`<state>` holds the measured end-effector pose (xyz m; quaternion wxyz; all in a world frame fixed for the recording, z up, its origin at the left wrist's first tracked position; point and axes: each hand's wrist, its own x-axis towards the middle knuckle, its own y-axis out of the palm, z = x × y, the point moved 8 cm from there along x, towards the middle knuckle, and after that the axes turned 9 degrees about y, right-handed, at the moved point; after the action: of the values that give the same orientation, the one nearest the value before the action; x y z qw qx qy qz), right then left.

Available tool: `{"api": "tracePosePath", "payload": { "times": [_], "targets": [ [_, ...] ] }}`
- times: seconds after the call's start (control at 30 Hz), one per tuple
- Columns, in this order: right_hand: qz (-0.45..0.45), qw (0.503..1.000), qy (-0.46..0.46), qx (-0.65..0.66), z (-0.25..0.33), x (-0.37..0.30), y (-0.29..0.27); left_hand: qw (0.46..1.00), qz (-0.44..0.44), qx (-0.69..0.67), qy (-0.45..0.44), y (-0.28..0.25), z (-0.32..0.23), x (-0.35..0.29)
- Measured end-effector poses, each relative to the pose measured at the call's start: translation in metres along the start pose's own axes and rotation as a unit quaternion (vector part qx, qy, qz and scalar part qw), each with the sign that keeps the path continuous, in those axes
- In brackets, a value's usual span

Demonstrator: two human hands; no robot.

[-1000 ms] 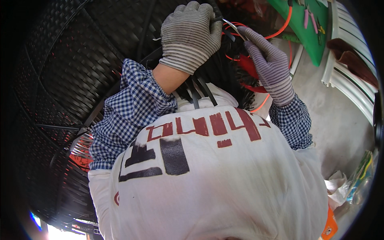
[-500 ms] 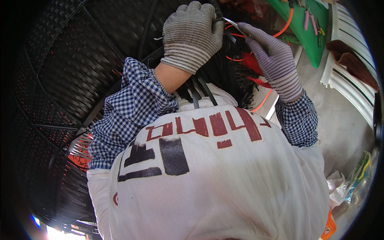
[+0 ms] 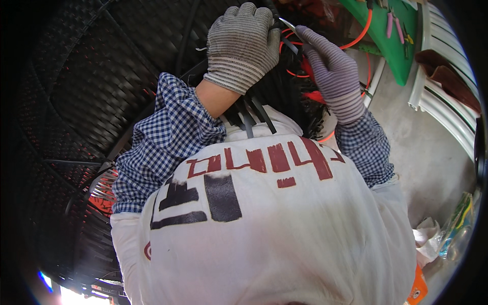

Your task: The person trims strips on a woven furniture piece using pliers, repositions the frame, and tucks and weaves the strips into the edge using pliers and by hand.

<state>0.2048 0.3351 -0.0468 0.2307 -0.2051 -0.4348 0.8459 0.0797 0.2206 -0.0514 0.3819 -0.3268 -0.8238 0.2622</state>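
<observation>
My left hand (image 3: pixel 243 48), in a grey striped knit glove, is closed over the edge of a large black woven wicker piece (image 3: pixel 109 66). Its fingertips are hidden, but a black strip (image 3: pixel 290 44) sticks out beside them. From the right, my right hand (image 3: pixel 333 66), gloved the same way, pinches a slim pointed metal blade (image 3: pixel 287 23). The blade's tip is close beside the left hand's fingers, and its handle is hidden in the glove. Below the left wrist, loose black strips (image 3: pixel 247 122) hang over my white apron (image 3: pixel 305 229).
An orange cord or hose (image 3: pixel 362 36) loops behind the right hand. Pink-handled pliers (image 3: pixel 390 24) lie on a green surface (image 3: pixel 404 63) at the far right. White curved metal rails (image 3: pixel 450 109) and a brown cloth (image 3: pixel 442 76) are nearby. Plastic packaging (image 3: pixel 455 226) lies lower right.
My right hand and forearm have moved left, bringing the blade a little closer to the left hand. The left hand has stayed nearly in place.
</observation>
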Motion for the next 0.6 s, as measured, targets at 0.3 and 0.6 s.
{"api": "tracePosePath", "payload": {
  "times": [0.3, 0.6],
  "targets": [
    [0.088, 0.995, 0.040, 0.016, 0.001, 0.007, -0.013, 1.000, 0.000, -0.009, -0.001, -0.002, -0.002, 0.001],
    [0.086, 0.996, 0.030, -0.022, 0.003, 0.009, -0.010, 1.000, 0.009, -0.011, -0.002, 0.001, 0.001, 0.000]
  ]
}}
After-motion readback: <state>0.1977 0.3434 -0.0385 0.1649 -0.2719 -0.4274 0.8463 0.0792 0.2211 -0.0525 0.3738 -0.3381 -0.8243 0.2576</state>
